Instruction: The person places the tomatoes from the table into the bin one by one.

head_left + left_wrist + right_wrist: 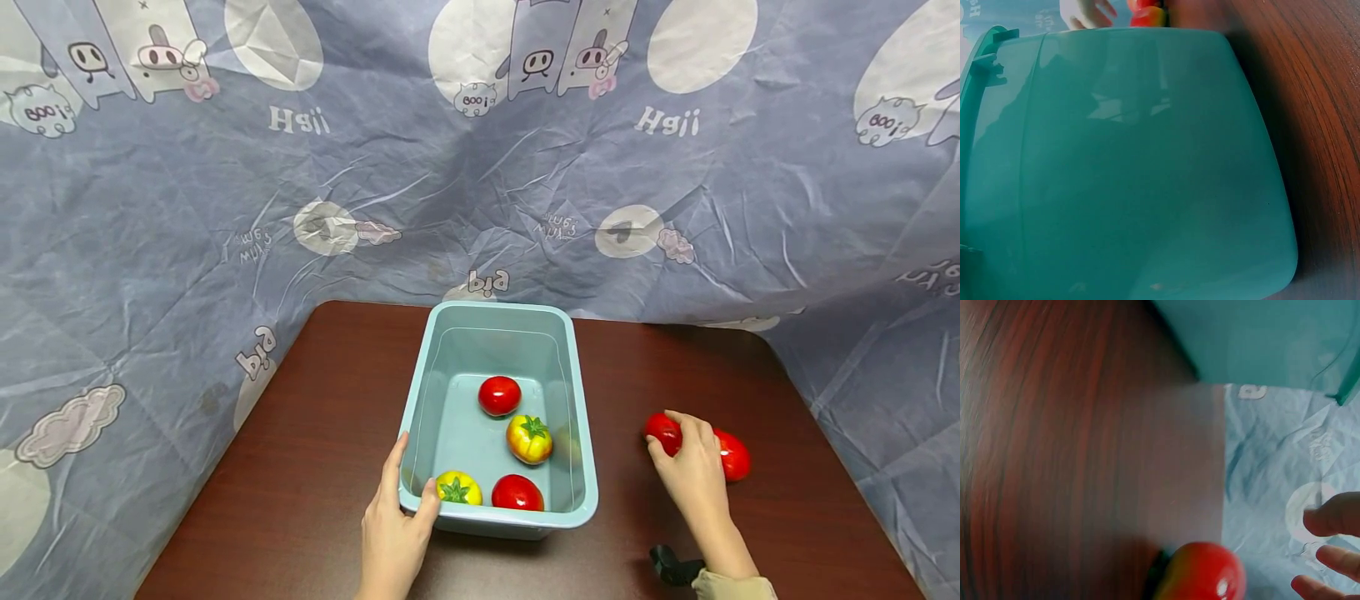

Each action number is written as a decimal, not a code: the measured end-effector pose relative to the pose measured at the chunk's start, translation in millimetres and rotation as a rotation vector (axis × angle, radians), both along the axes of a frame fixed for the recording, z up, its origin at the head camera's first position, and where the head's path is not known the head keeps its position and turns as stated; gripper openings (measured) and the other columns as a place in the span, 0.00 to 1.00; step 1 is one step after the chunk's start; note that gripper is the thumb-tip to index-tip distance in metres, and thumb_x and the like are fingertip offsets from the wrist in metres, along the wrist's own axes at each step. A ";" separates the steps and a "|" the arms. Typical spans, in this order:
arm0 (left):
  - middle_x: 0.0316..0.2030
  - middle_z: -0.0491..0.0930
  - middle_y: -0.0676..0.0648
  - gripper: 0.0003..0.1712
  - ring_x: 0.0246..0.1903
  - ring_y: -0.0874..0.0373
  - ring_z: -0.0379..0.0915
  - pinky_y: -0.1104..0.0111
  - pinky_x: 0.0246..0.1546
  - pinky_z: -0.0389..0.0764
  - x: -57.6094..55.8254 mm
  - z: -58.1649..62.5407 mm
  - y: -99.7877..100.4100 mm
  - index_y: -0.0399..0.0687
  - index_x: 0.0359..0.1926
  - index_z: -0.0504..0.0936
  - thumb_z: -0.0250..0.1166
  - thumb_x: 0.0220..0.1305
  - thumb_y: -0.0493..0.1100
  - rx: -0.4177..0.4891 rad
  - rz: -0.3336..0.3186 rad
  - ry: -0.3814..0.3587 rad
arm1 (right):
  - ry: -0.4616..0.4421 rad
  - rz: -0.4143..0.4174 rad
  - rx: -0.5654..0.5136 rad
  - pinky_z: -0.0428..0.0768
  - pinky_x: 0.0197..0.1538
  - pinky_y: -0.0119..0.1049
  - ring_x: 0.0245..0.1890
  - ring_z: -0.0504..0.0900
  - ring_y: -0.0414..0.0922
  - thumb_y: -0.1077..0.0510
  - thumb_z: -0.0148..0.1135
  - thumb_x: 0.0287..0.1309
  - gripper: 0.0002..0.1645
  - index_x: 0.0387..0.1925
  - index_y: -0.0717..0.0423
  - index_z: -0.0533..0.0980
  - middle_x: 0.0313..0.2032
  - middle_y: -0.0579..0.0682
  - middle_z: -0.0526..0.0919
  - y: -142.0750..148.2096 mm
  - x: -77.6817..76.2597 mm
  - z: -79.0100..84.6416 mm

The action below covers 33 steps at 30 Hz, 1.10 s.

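Observation:
A light blue-green plastic bin stands on the table, with red tomatoes and yellow-red ones inside. My left hand holds its near left corner, thumb over the near rim and fingers along the outer left side. The bin's outer wall fills the left wrist view. To the right, my right hand reaches over two red tomatoes, thumb and fingers spread about the left one. In the right wrist view the fingers hang apart from a red tomato.
The dark brown wooden table ends at a blue-grey printed cloth behind. A black device sits at the right wrist. The bin's right wall lies between the loose tomatoes and those inside.

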<state>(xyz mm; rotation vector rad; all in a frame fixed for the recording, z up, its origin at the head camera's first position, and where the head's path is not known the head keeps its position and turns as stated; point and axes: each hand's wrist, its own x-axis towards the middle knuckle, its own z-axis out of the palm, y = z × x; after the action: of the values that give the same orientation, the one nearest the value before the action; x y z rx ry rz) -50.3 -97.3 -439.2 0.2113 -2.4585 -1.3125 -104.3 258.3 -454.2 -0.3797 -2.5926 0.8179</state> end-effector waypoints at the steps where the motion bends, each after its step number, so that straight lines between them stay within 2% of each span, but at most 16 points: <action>1: 0.61 0.78 0.45 0.39 0.53 0.45 0.80 0.46 0.47 0.77 0.0 -0.2 0.0 0.67 0.70 0.66 0.66 0.59 0.42 0.000 0.000 0.002 | -0.013 0.001 0.012 0.63 0.59 0.69 0.57 0.65 0.68 0.63 0.67 0.53 0.30 0.58 0.65 0.71 0.57 0.70 0.69 1.6 -0.9 -1.6; 17: 0.61 0.78 0.46 0.39 0.52 0.46 0.80 0.47 0.46 0.78 0.3 -0.7 0.8 0.67 0.70 0.67 0.67 0.58 0.42 0.003 0.001 0.019 | -0.193 0.013 0.056 0.61 0.61 0.72 0.64 0.54 0.73 0.62 0.67 0.50 0.43 0.66 0.69 0.61 0.62 0.74 0.59 13.6 -15.1 -17.6; 22: 0.60 0.79 0.46 0.39 0.51 0.47 0.81 0.49 0.45 0.78 0.2 -0.9 1.1 0.67 0.70 0.67 0.67 0.58 0.42 -0.003 0.002 0.019 | -0.246 0.030 0.077 0.62 0.61 0.72 0.63 0.55 0.73 0.62 0.66 0.50 0.46 0.68 0.72 0.57 0.63 0.75 0.58 16.4 -16.6 -22.6; 27: 0.59 0.80 0.46 0.39 0.51 0.47 0.81 0.49 0.45 0.78 -0.3 -1.1 1.1 0.66 0.70 0.67 0.67 0.58 0.41 -0.006 0.001 0.028 | -0.270 0.039 0.096 0.63 0.61 0.71 0.62 0.55 0.74 0.62 0.66 0.51 0.47 0.68 0.74 0.56 0.64 0.76 0.57 18.1 -17.4 -27.7; 33: 0.59 0.80 0.45 0.39 0.51 0.47 0.81 0.48 0.47 0.78 0.2 -0.5 0.3 0.66 0.70 0.67 0.67 0.58 0.41 -0.005 0.011 0.022 | -0.257 0.043 0.111 0.64 0.60 0.70 0.62 0.55 0.74 0.64 0.67 0.50 0.46 0.68 0.74 0.57 0.63 0.76 0.57 20.0 -19.3 -31.6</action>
<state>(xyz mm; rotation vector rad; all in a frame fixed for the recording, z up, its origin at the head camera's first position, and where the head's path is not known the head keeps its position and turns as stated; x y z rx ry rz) -50.1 -97.0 -439.7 0.2076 -2.4390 -1.2978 -123.5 278.2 -485.8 -0.4222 -2.8779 0.6732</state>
